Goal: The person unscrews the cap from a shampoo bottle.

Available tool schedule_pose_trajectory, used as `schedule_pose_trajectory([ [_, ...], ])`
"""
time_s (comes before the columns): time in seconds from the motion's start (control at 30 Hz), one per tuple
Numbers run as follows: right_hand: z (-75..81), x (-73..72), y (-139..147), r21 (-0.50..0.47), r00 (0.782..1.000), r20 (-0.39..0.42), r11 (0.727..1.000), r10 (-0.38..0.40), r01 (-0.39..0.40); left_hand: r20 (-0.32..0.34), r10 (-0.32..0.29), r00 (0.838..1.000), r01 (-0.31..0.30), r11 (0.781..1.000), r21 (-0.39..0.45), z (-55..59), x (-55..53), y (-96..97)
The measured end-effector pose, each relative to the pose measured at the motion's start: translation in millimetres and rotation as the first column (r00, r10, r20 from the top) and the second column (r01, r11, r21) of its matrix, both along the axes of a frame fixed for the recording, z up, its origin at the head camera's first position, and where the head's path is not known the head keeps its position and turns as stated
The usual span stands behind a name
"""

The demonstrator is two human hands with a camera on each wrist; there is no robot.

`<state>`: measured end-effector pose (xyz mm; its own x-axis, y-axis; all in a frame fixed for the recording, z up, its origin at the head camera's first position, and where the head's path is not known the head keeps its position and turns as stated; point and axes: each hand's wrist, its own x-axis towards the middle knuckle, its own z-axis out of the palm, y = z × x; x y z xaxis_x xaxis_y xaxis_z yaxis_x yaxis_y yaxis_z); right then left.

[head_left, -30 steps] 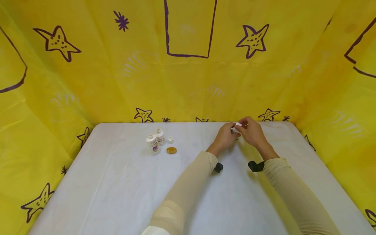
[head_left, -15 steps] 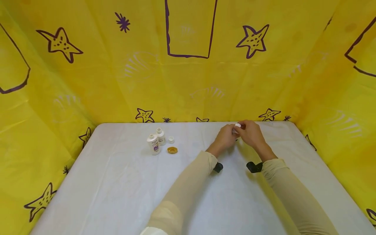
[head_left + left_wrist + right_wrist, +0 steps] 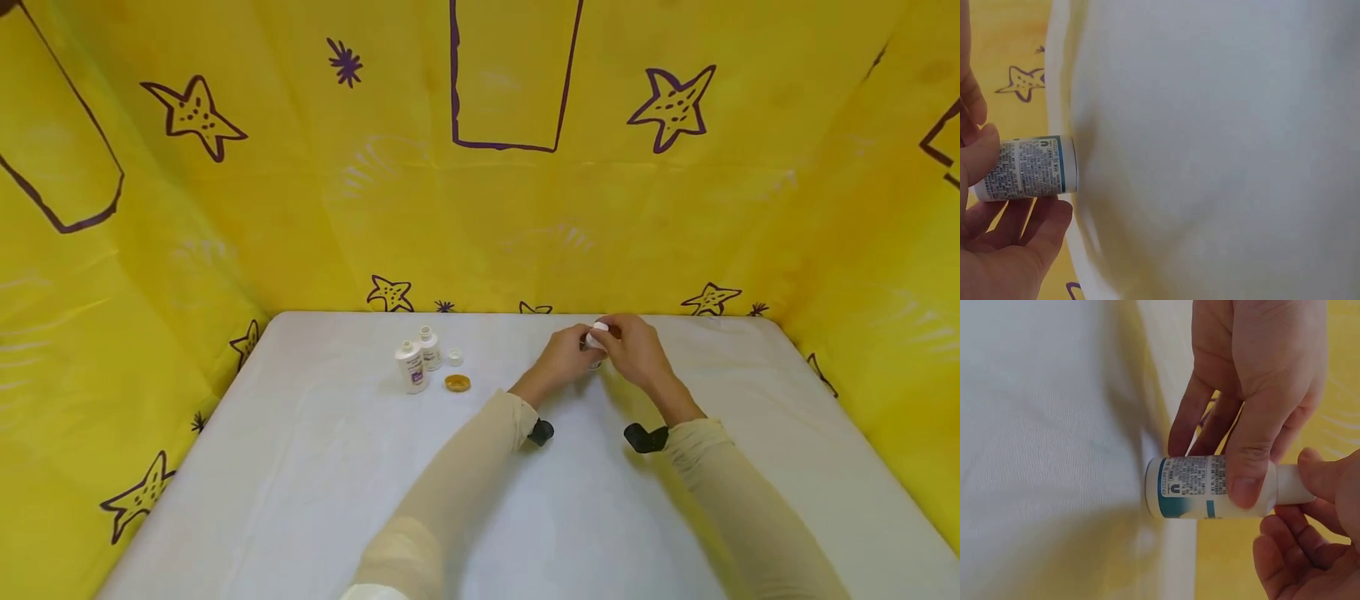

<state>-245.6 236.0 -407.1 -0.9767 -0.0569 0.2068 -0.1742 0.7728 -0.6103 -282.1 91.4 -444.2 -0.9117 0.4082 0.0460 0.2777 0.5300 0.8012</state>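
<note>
Near the back edge of the table, my left hand (image 3: 562,358) grips a small white bottle (image 3: 1185,486), thumb on one side and fingers on the other. Its label carries a teal band and dense small print, seen in both wrist views. The bottle stands upright with its base close to the tabletop. My right hand (image 3: 637,352) pinches the white cap (image 3: 1293,485) at the bottle's top between thumb and fingers. In the left wrist view, my right hand's fingers (image 3: 972,103) show only at the left edge.
To the left stand two white bottles, a nearer one (image 3: 412,369) and one behind it (image 3: 430,350), both with bare necks. Beside them lie a white cap (image 3: 455,357) and a yellow-brown lid (image 3: 457,383). Yellow patterned sheeting (image 3: 510,225) rises behind the white table (image 3: 315,475).
Both hands, with the bottle, have shifted slightly left and lower. My right hand's fingers have drawn in closer round the cap. The head view has turned a little left.
</note>
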Motion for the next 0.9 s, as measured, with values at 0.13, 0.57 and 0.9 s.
schedule_pose_trajectory([
  [0.13,-1.9,1.8,-8,-0.001,0.999,-0.025,1.0,0.023,-0.023,-0.005,-0.005,1.0,0.005,1.0,-0.018,-0.2,1.7,-11.6],
  [0.57,0.1,7.0,-29,-0.105,0.998,-0.033,0.993,0.058,-0.061,-0.022,-0.024,0.999,0.024,0.999,0.026,-4.4,8.9,-49.0],
  [0.9,18.4,19.6,-47,-0.223,0.998,-0.02,0.973,0.062,-0.065,-0.068,0.006,0.998,0.0,0.996,0.093,15.0,28.4,-71.9],
])
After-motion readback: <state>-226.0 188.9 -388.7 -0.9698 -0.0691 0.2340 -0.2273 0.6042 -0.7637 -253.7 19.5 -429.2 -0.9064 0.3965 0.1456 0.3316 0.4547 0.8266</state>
